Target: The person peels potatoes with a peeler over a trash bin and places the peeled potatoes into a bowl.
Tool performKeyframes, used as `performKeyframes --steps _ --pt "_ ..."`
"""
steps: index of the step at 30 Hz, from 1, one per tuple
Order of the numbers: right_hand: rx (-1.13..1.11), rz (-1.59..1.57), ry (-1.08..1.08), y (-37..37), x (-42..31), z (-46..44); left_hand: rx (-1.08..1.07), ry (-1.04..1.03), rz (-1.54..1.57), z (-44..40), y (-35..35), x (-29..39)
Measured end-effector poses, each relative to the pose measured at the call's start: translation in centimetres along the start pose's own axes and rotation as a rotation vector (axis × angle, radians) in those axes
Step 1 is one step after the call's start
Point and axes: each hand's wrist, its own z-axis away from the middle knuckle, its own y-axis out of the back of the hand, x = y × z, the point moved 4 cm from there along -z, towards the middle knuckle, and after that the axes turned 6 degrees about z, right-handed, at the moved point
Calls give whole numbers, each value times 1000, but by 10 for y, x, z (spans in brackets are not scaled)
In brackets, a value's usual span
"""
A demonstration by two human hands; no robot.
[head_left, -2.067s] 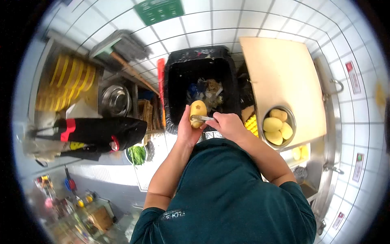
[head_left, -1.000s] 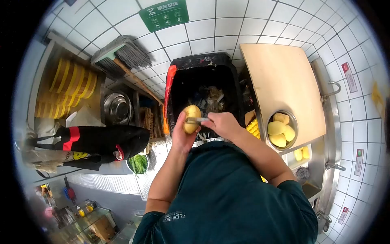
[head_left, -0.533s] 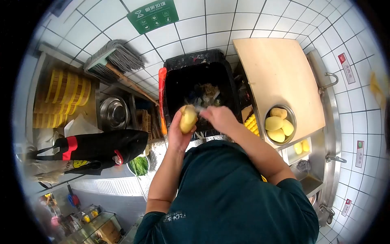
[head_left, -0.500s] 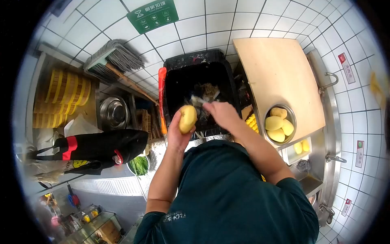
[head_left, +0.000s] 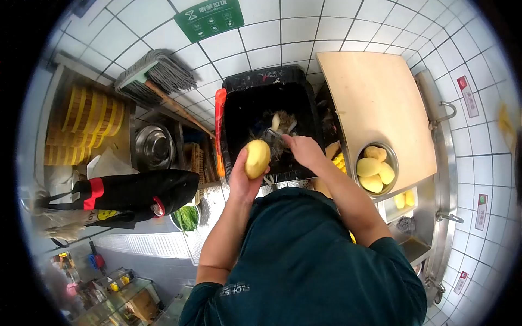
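Observation:
My left hand (head_left: 242, 183) is wrapped round a pale yellow potato (head_left: 257, 158), mostly peeled, held up over the near left side of the black bin. To the right, my right hand (head_left: 303, 151) grips a peeler (head_left: 276, 133), its metal head pointing left and away from the potato. The black bin (head_left: 261, 81) lies beneath both hands, with peelings (head_left: 291, 120) heaped inside it. At the right, a steel bowl (head_left: 396, 173) of several potatoes (head_left: 371, 167) stands on the near corner of a wooden board (head_left: 375, 98).
A mop (head_left: 163, 81) leans at the left, and an orange-red tool (head_left: 219, 125) stands against the bin. A black apron (head_left: 136, 194) hangs at the left. Beyond the board is a sink with taps (head_left: 448, 218); a white tray (head_left: 387, 211) holds yellow pieces.
My right hand and the peeler have moved slightly right and down, away from the potato. The potato remains in my left hand, and the whole view has shifted slightly.

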Motion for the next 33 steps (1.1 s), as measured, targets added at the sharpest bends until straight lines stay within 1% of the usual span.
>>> performKeyframes --steps 2,3,4,5,8,9,10,11,12,13,14,15,16,18,20,22,23,25,26,28,29,30,32,33 --pt "13 -201 -62 5 6 5 -9 13 15 -3 -3 1" --pt "6 -298 -40 11 -5 11 82 -7 25 -3 -3 2" --pt "-5 -398 -27 15 -18 24 102 -8 28 -3 -1 3" --pt "6 -441 77 15 -28 32 118 -7 31 -4 1 4" --pt "23 -53 357 18 -56 51 144 -14 52 -4 -1 1" --pt "11 -38 369 18 -58 51 135 -11 36 -3 0 -1" --pt "62 -79 268 18 -53 46 123 -10 22 -4 0 -2" --pt "113 -115 168 16 -44 38 46 -11 26 -8 4 -2" --pt "161 -151 68 10 -32 28 35 -5 10 -7 2 -1" --pt "102 -141 7 -14 3 2 23 0 -7 -5 -2 0" --pt "51 -207 -110 -5 8 2 10 10 -29 -4 -6 2" --pt "48 -279 -121 4 6 8 23 15 -21 -5 -8 3" --pt "40 -345 -123 10 1 14 38 11 -6 -7 -10 4" --pt "21 -469 7 10 -18 29 90 9 11 -5 -7 4" --pt "32 -168 224 14 -42 43 138 -5 26 -9 -6 2" --pt "43 -62 330 21 -57 52 190 -22 34 -5 -14 -2" --pt "88 -81 280 20 -53 50 215 -32 36 -4 -17 -2" --pt "178 -114 183 15 -35 33 184 -12 -33 -9 -7 3" --pt "113 -181 8 4 -13 12 167 -2 -67 -10 -4 4" --pt "45 -232 -104 8 9 0 103 9 -61 -9 -11 5" --pt "84 -298 -74 7 14 3 70 3 -50 -12 -10 5" --pt "84 -329 -23 11 1 12 46 -3 -37 -11 -9 5" --pt "88 -394 65 18 -28 35 80 8 -21 -10 -8 5" --pt "67 -239 197 22 -40 43 92 12 -11 -12 -9 4"
